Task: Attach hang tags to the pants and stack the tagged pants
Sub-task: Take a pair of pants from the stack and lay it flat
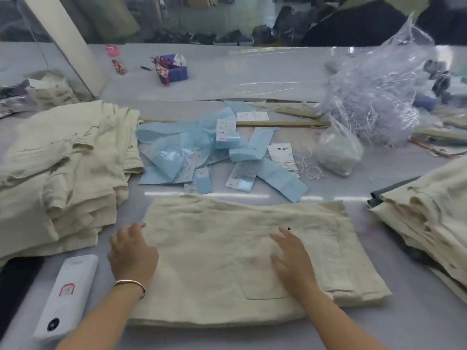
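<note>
A folded pair of cream pants lies flat on the grey table in front of me, back pocket and a small dark button facing up. My left hand rests on its left edge with the fingers loosely bent. My right hand lies flat on the pocket area, fingers spread. Beyond the pants is a loose heap of light blue and white hang tags with white strings beside it. A pile of cream pants sits at the left and another pile at the right.
A white device lies near my left forearm. A clear plastic bag of fasteners and a smaller filled bag stand at the back right. A wooden ruler, a purple box and a pink bottle lie further back.
</note>
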Available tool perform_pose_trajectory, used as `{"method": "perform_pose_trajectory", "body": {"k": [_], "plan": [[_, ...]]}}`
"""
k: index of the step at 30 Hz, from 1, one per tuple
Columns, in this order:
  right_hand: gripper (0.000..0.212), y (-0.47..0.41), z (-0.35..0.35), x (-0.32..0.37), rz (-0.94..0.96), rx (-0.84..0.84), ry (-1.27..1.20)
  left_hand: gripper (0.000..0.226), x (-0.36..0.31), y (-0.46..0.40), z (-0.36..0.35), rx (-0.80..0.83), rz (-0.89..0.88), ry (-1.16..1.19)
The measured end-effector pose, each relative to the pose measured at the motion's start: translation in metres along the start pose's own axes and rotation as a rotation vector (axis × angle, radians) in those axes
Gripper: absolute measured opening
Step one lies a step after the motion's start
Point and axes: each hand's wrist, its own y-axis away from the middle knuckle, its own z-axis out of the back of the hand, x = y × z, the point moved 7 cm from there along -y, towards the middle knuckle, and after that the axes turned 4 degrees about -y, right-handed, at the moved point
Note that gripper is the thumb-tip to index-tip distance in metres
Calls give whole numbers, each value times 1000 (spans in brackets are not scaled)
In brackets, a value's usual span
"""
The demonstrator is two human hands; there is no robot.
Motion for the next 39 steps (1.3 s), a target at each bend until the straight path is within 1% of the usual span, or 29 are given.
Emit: {"method": "perform_pose_trajectory", "body": {"k": [1, 2, 3, 4, 5, 7, 9, 10, 12, 13, 14, 15, 16, 18, 19, 21, 22, 23, 25, 27, 28, 29, 30, 32, 33, 34, 36, 37, 39], "plan": [[50, 3, 20, -13, -101, -172, -43, 44, -19, 8, -1, 21, -109, 65], [50, 10, 39, -29, -231, -325, -18, 38, -40, 20, -6, 95, -207, 172], [51, 20, 53, -46, -380, -398, 20, 32, -60, 34, -15, 212, -285, 280], [55, 28, 60, -62, -518, -380, 56, 29, -80, 49, -23, 329, -344, 355], [59, 33, 63, -75, -625, -309, 81, 26, -99, 63, -30, 413, -400, 409], [60, 37, 65, -91, -718, -175, 40, 20, -133, 86, -44, 512, -478, 480], [44, 33, 70, -94, -701, -151, -143, 12, -159, 101, -56, 532, -531, 462], [32, 29, 73, -90, -654, -175, -233, 9, -171, 106, -59, 532, -554, 432], [21, 23, 80, -77, -542, -236, -391, 8, -191, 117, -63, 557, -595, 424], [17, 19, 82, -68, -484, -248, -475, 12, -200, 122, -64, 608, -596, 474], [12, 16, 82, -57, -427, -219, -553, 17, -210, 128, -63, 692, -562, 563], [11, 13, 78, -45, -368, -149, -625, 24, -219, 135, -62, 785, -504, 682], [19, 12, 74, -34, -319, -54, -670, 33, -228, 139, -61, 836, -449, 779], [31, 14, 66, -22, -263, 143, -685, 50, -242, 140, -60, 804, -373, 866], [35, 16, 64, -21, -232, 213, -644, 50, -247, 139, -61, 775, -351, 881], [39, 20, 64, -22, -159, 277, -552, 31, -252, 136, -63, 714, -338, 862], [39, 22, 67, -24, -145, 267, -551, 27, -253, 135, -66, 716, -324, 865], [38, 22, 72, -29, -150, 230, -580, 29, -253, 134, -69, 732, -297, 888], [34, 21, 87, -42, -169, 100, -619, 34, -251, 130, -74, 751, -232, 926], [24, 19, 100, -62, -219, -41, -570, 34, -247, 129, -80, 774, -127, 958], [21, 19, 102, -72, -263, -70, -514, 31, -246, 129, -82, 770, -88, 967], [20, 20, 100, -80, -311, -61, -455, 29, -246, 129, -81, 725, -89, 952], [23, 22, 95, -86, -352, -21, -402, 29, -245, 129, -76, 631, -147, 894], [37, 24, 83, -92, -382, 71, -330, 32, -252, 134, -59, 409, -380, 714], [44, 24, 80, -93, -373, 93, -301, 32, -257, 140, -53, 344, -487, 659], [51, 23, 78, -93, -358, 105, -275, 29, -261, 146, -52, 340, -549, 617], [60, 19, 75, -91, -340, 135, -215, 28, -263, 155, -58, 415, -552, 567], [57, 17, 74, -90, -333, 152, -183, 27, -263, 157, -62, 456, -509, 550], [35, 16, 73, -86, -294, 194, -149, 19, -260, 158, -70, 531, -387, 526]]}}
